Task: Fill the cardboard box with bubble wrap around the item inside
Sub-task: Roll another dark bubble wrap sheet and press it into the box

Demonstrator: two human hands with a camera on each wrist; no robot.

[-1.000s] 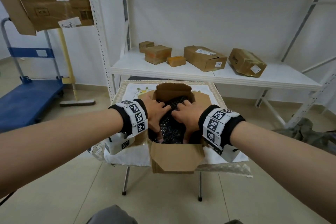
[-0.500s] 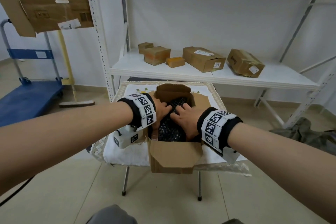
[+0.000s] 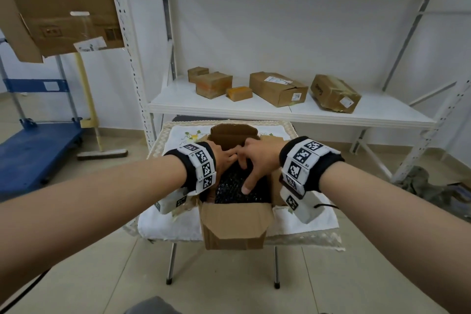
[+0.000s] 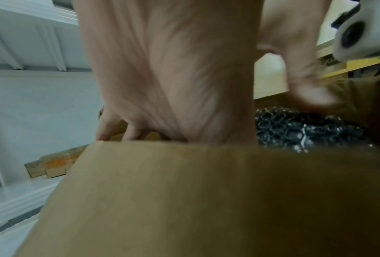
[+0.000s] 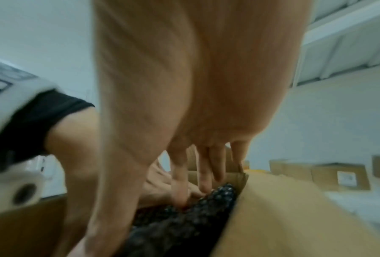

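Note:
An open cardboard box [image 3: 235, 222] stands on a small cloth-covered table [image 3: 305, 222]. Black bubble wrap [image 3: 229, 192] fills it to near the top, and the item inside is hidden beneath. Both hands are in the box's far half, close together. My left hand [image 3: 225, 158] lies on the wrap at the far left, fingers towards the right one. My right hand [image 3: 253, 160] presses down with straight fingers [image 5: 180, 182] into the bubble wrap [image 5: 195, 217], thumb stretched back over it. In the left wrist view the left fingers [image 4: 109, 128] reach past the box's flap [image 4: 206, 191].
A white shelf [image 3: 280, 112] right behind the table carries several cardboard parcels [image 3: 277, 88]. A blue cart [image 3: 33, 153] and a broom [image 3: 102, 154] stand at the left. Flattened cardboard [image 3: 58, 5] hangs at upper left. Crumpled cloth [image 3: 420, 181] lies on the floor at right.
Both hands have slid from the middle of the bubble wrap towards the box's far end and closer together. The near half of the wrap now lies uncovered.

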